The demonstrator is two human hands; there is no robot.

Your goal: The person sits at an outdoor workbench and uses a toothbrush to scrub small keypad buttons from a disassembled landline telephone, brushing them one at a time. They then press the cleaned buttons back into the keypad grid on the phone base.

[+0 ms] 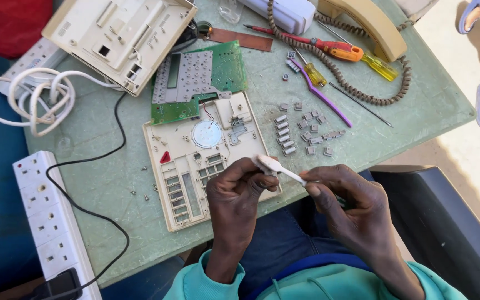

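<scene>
Close up: both hands over the bench [112, 189] front edge, brushing a small part.
L hand [237, 191] pinched shut on small grey part; R hand [343, 203] gripping white toothbrush [279, 169], bristle end at L fingertips, above beige phone faceplate [195, 166].

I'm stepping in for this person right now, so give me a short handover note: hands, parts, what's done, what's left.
Left hand pinches a small grey key; right hand holds a white toothbrush, bristles at that key.
Beige phone front shell lies open, key slots empty; green circuit board lifted out above it.
Loose grey keys lie in rows to its right, beside a purple toothbrush.
Done: phone opened, keys out.
Left: likely remaining keys, reassembly.
</scene>
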